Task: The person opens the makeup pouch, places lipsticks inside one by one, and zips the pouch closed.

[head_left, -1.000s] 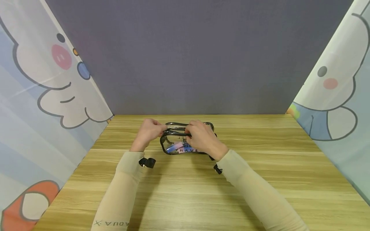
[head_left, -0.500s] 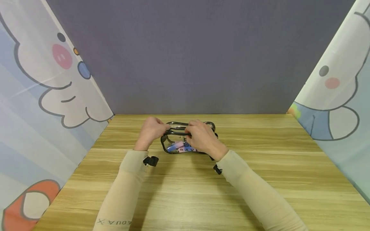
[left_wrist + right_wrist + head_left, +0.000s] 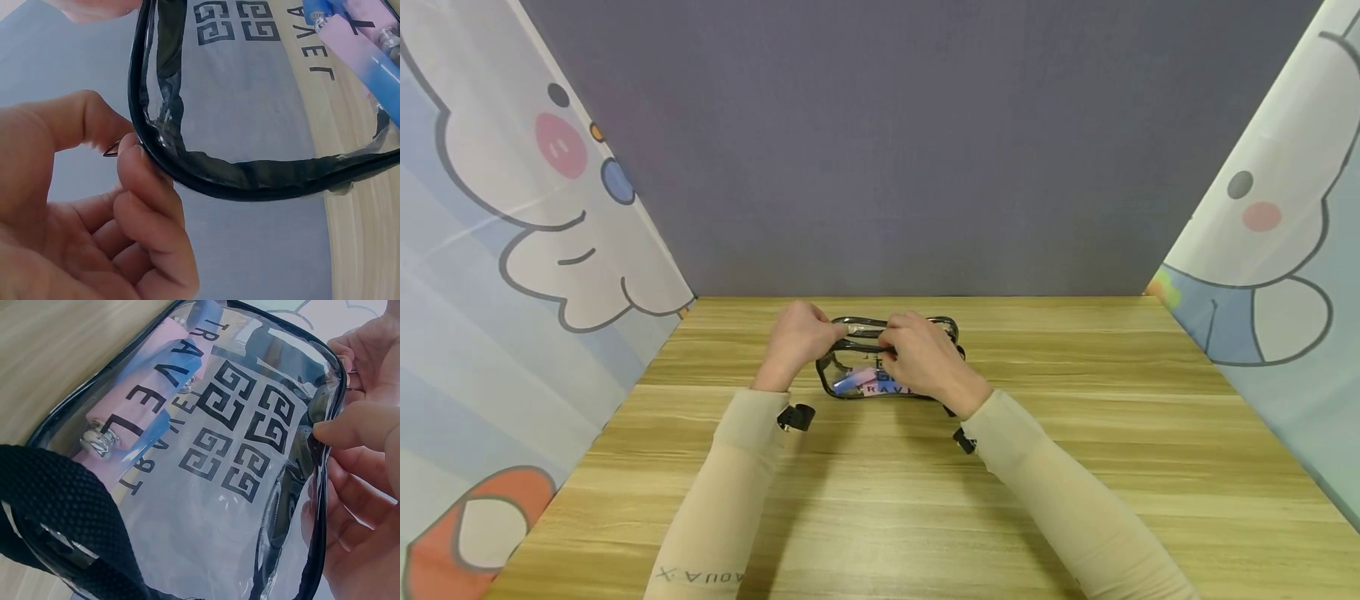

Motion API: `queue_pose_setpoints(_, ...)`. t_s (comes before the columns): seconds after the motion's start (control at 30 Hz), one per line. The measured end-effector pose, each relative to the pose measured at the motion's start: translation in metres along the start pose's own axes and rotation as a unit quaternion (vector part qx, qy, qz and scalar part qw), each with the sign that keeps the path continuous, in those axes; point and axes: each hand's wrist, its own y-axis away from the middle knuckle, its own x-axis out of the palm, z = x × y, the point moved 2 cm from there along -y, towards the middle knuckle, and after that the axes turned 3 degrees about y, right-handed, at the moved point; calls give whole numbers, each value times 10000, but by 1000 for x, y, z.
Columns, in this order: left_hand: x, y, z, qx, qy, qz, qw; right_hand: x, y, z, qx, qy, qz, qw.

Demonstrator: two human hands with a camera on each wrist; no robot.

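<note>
A clear plastic travel pouch (image 3: 209, 540) with black piping and "TRAVEL" lettering stands on the table in the head view. My left hand (image 3: 801, 337) is at its upper left corner. There the thumb and forefinger pinch a zipper pull, its small metal loop (image 3: 112, 149) peeking out in the left wrist view. My right hand (image 3: 925, 358) grips the black top edge near the middle, thumb on the near face. Pink-and-blue tubes (image 3: 147, 394) with silvery ends lie inside the pouch, along its bottom. The top opening gapes between the front and back edges.
A black fabric strap (image 3: 69, 512) loops off the pouch's end in the right wrist view. Under the pouch is a wood-grain table (image 3: 880, 517). A grey panel (image 3: 925, 150) rises behind, and cartoon-printed curtains (image 3: 460, 275) flank both sides.
My left hand has slid a little to the right along the pouch's top edge. The right hand keeps its hold in the same place, and the pouch has barely shifted.
</note>
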Motion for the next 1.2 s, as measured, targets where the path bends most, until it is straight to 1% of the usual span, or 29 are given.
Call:
queue_pose_setpoints(0.17, 2, -1, -4, 5, -51, 154, 9999, 1, 0, 0, -94, -13, -85, 9999)
queue_pose_setpoints(0.33, 4, -2, -8, -19, -134, 173, 9998, 1, 0, -1, -145, -48, -109, 9998)
queue_pose_setpoints(0.47, 7, -3, -11, 44, -92, 187, 9998, 2, 0, -2, -156, -68, -102, 9998)
queue_pose_setpoints(0.63, 12, -4, -15, 158, 110, 287, 9994, 3, 0, -2, -152, -91, -86, 9998)
queue_pose_setpoints(0.73, 12, -4, -14, 189, 179, 258, 9993, 3, 0, -2, -92, -139, -26, 9999)
queue_pose_setpoints(0.97, 11, -5, -10, 319, 203, 108, 9992, -4, 4, -5, 268, -236, 185, 9992)
queue_pose_setpoints(1.07, 10, -5, -9, 332, 233, 94, 9991, -6, 7, -8, 304, -225, 208, 9991)
queue_pose_setpoints(1.2, 9, -4, -7, 337, 240, 56, 9991, -10, 11, -11, 230, -210, 196, 9993)
